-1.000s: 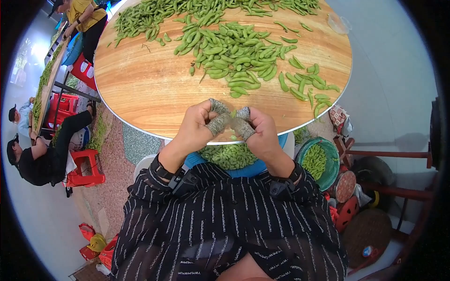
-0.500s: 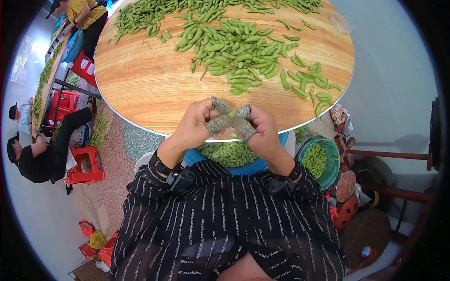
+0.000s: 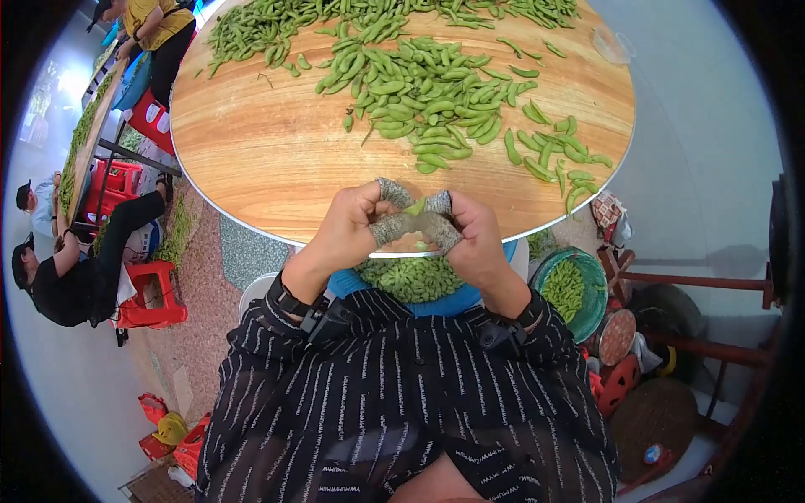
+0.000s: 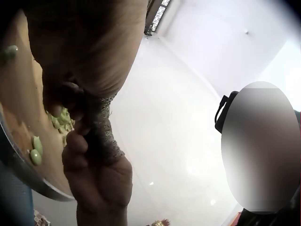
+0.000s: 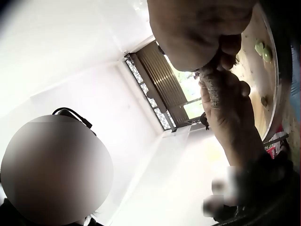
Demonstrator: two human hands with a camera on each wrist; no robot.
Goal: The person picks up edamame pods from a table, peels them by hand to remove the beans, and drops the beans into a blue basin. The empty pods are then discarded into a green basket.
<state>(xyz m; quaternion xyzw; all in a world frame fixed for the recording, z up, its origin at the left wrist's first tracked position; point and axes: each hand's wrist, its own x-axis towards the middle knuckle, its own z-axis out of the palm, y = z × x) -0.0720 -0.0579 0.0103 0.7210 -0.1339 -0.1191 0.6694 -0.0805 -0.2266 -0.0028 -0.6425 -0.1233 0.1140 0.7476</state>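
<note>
Over the near edge of the round wooden table [image 3: 268, 168], both hands meet with curled fingers, their thumbs and index fingers wrapped in grey knitted covers. A green soybean pod [image 3: 416, 206] is pinched between the fingertips of my left hand [image 3: 344, 222] and right hand [image 3: 478, 235]; most of it is hidden by the fingers. Beyond them a pile of green pods [image 3: 402, 88] spreads over the tabletop. Just below the hands, partly under the table, a blue basin [image 3: 459, 302] holds many small green beans [image 3: 411, 279].
Loose pods [image 3: 545, 151] lie on the table's right side, near a clear plastic cup [image 3: 615, 46]. A green-lined bucket [image 3: 594, 298] with beans stands at the right, beside wooden furniture [image 3: 688, 279]. At the left, people sit at another table near red stools [image 3: 155, 302].
Between the fingertips, more of the green pod shows than a second ago. Both hands stay together at the table edge; the head view has shifted slightly.
</note>
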